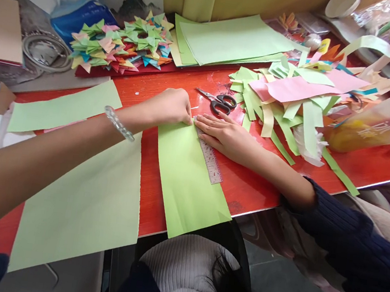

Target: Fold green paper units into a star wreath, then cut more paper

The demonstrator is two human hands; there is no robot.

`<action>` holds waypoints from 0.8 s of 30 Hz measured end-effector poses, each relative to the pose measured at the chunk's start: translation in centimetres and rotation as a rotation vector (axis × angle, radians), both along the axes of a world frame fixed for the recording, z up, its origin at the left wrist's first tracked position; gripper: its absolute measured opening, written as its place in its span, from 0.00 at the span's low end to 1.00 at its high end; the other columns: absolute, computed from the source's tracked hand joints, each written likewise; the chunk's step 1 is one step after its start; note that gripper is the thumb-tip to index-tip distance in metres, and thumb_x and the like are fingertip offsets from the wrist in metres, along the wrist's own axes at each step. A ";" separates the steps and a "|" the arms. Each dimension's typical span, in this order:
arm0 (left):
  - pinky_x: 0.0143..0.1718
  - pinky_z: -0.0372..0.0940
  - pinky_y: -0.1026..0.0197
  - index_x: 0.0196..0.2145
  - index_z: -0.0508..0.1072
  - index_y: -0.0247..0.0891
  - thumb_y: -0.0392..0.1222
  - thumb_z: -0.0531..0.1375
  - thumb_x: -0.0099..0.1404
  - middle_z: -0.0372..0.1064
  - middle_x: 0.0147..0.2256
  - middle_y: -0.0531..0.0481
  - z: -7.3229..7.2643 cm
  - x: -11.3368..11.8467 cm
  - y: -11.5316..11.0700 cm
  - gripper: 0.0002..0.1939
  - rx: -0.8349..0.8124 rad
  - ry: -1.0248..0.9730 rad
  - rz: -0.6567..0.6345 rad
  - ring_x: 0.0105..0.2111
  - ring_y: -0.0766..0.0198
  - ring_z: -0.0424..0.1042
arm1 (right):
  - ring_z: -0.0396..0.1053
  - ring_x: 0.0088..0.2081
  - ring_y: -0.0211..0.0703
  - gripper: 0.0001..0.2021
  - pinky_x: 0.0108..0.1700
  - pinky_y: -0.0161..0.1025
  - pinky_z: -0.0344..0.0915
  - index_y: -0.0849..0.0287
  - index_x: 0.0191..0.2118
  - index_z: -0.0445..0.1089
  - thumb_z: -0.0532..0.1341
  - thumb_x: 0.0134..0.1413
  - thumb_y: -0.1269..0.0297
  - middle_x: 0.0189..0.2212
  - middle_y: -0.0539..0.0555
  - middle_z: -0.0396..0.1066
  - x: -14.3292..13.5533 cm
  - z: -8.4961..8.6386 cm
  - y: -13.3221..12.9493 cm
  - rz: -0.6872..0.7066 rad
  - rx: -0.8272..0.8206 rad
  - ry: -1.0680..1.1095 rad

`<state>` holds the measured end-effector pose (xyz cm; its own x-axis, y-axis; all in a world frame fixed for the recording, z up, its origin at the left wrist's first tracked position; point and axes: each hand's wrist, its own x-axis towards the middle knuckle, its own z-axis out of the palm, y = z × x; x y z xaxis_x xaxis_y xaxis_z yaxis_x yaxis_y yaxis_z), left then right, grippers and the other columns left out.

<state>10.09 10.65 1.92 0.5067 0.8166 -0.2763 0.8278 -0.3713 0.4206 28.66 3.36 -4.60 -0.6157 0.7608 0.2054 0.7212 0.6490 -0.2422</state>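
A bright green paper strip lies on the red table, its near end hanging past the front edge. At its far end my left hand is closed, thumb and fingertips pinched at the paper's top edge by the ruler's end. A clear plastic ruler lies along the strip's right side. My right hand rests flat with fingers stretched out, pressing on the ruler and the paper's edge. Black-handled scissors lie just beyond my right hand, blades apart.
A large pale green sheet lies at left under my left arm, another green piece behind it. Folded paper stars and stacked sheets stand at the back. Paper scraps and a plastic bag crowd the right.
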 end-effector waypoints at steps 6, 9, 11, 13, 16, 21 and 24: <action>0.33 0.61 0.60 0.25 0.79 0.41 0.48 0.66 0.44 0.75 0.29 0.51 -0.2 -3.0 1.6 0.10 -0.167 0.027 0.082 0.33 0.57 0.72 | 0.57 0.64 0.47 0.22 0.68 0.53 0.47 0.67 0.61 0.61 0.48 0.67 0.62 0.62 0.59 0.61 -0.3 0.3 -0.3 -0.035 -0.015 0.013; 0.30 0.61 0.60 0.23 0.78 0.40 0.48 0.66 0.43 0.74 0.27 0.50 -0.4 -3.8 0.5 0.10 -0.200 -0.050 0.176 0.30 0.58 0.71 | 0.61 0.62 0.50 0.25 0.66 0.53 0.53 0.68 0.63 0.56 0.51 0.65 0.61 0.60 0.58 0.64 -0.5 0.3 -0.5 -0.110 -0.041 0.070; 0.30 0.60 0.59 0.23 0.78 0.39 0.49 0.66 0.44 0.73 0.25 0.50 -0.6 -3.9 -0.5 0.11 -0.142 -0.084 0.201 0.30 0.58 0.71 | 0.61 0.62 0.51 0.29 0.65 0.53 0.55 0.69 0.65 0.49 0.53 0.64 0.61 0.60 0.58 0.65 -0.5 0.3 -0.6 -0.143 -0.061 0.092; 0.31 0.60 0.59 0.24 0.77 0.39 0.48 0.66 0.46 0.73 0.26 0.50 -0.8 -3.7 -1.3 0.10 -0.042 -0.084 0.198 0.31 0.58 0.71 | 0.61 0.62 0.51 0.31 0.65 0.54 0.54 0.69 0.67 0.44 0.52 0.64 0.61 0.59 0.57 0.65 -0.5 0.2 -0.6 -0.146 -0.072 0.090; 0.34 0.59 0.59 0.27 0.77 0.40 0.45 0.64 0.51 0.75 0.29 0.50 -0.8 -3.4 -2.7 0.07 0.095 -0.078 0.179 0.33 0.58 0.72 | 0.61 0.62 0.51 0.30 0.66 0.55 0.53 0.67 0.67 0.45 0.51 0.64 0.62 0.59 0.56 0.65 -0.5 0.2 -0.5 -0.142 -0.069 0.065; 0.31 0.57 0.60 0.30 0.76 0.39 0.40 0.58 0.59 0.75 0.29 0.50 -0.9 -3.1 -4.9 0.07 0.302 -0.093 0.131 0.29 0.62 0.71 | 0.61 0.62 0.53 0.24 0.64 0.56 0.57 0.66 0.62 0.58 0.51 0.65 0.60 0.61 0.60 0.63 -0.6 0.4 -0.6 -0.158 -0.034 0.003; 0.29 0.55 0.61 0.31 0.75 0.39 0.40 0.55 0.62 0.74 0.26 0.51 -1.5 -3.2 -5.7 0.09 0.436 -0.064 0.037 0.25 0.63 0.68 | 0.62 0.61 0.54 0.23 0.63 0.56 0.59 0.66 0.61 0.59 0.51 0.65 0.60 0.59 0.61 0.65 -0.6 0.5 -0.6 -0.163 -0.024 -0.009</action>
